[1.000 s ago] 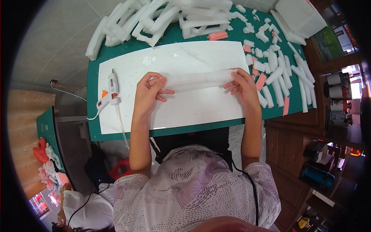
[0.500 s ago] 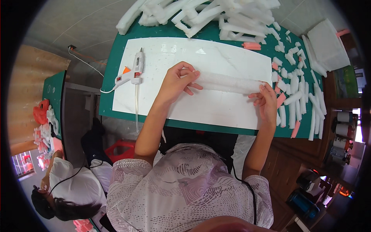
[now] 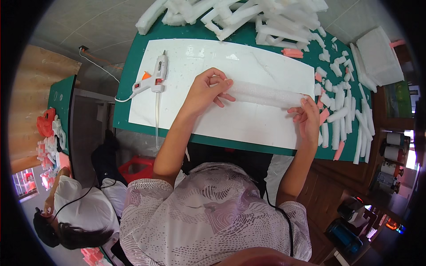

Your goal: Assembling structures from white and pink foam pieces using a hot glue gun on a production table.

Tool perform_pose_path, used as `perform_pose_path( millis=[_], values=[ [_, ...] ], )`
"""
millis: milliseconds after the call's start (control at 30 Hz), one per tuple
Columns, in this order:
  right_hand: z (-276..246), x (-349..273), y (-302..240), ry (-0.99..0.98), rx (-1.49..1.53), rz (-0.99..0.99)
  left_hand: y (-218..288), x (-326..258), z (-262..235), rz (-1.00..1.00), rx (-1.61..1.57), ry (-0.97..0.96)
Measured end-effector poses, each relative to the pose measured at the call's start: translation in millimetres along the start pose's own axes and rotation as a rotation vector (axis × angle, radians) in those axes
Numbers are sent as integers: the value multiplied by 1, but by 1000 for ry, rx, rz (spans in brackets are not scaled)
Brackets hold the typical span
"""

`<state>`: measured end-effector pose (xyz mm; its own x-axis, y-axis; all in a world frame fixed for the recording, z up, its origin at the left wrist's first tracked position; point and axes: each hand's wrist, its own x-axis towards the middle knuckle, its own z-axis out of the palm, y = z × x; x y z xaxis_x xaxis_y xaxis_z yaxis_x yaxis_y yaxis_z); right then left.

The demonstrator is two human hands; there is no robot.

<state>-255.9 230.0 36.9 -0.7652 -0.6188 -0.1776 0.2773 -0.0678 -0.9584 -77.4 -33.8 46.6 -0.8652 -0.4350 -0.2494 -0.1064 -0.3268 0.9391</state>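
Note:
A long strip of white foam (image 3: 266, 95) stretches between my two hands, above a white board (image 3: 177, 111). Its left end is pinched by my left hand (image 3: 211, 88), thumb against forefinger, the other fingers loosely curled. At the opposite end, my right hand (image 3: 307, 114) grips the foam between thumb and fingertips. Left of my left hand, a white hot glue gun (image 3: 157, 79) lies on the board, nozzle pointing away from me. A clear glue stick (image 3: 157, 117) runs out of its back end toward the table's near edge.
White foam pieces (image 3: 239, 17) are heaped along the far side of the green table (image 3: 133, 122). Smaller white and pink foam scraps (image 3: 339, 102) cover its right side. A white foam block (image 3: 379, 55) stands at the far right. To the left, another person (image 3: 86, 208) sits near a second table.
Both hands still hold the foam strip in nearly the same pose. The whole view has shifted slightly.

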Motion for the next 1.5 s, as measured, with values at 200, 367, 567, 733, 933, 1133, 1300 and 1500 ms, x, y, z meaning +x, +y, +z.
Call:
perform_pose_path(
  millis=[200,367,567,733,933,1133,1300,1500],
  values=[
    [-1,-1,0,14,-12,-18,0,1,1,1,7,-5],
    [1,0,0,18,-27,1,-4,1,-2,26,-10,-4],
    [0,-1,1,25,5,0,-4,4,-1,31,16,0],
    [-5,3,6,27,-11,4,-5,3,-3,36,7,2],
    [-4,3,5,29,4,9,-7,4,-3,36,2,8],
    [-4,2,5,29,21,15,-7,5,-1,62,-8,7],
    [-6,3,6,19,29,15,-7,5,-2,41,9,0],
    [-4,4,7,11,28,13,-8,4,-6,40,-7,-14]
  ],
)
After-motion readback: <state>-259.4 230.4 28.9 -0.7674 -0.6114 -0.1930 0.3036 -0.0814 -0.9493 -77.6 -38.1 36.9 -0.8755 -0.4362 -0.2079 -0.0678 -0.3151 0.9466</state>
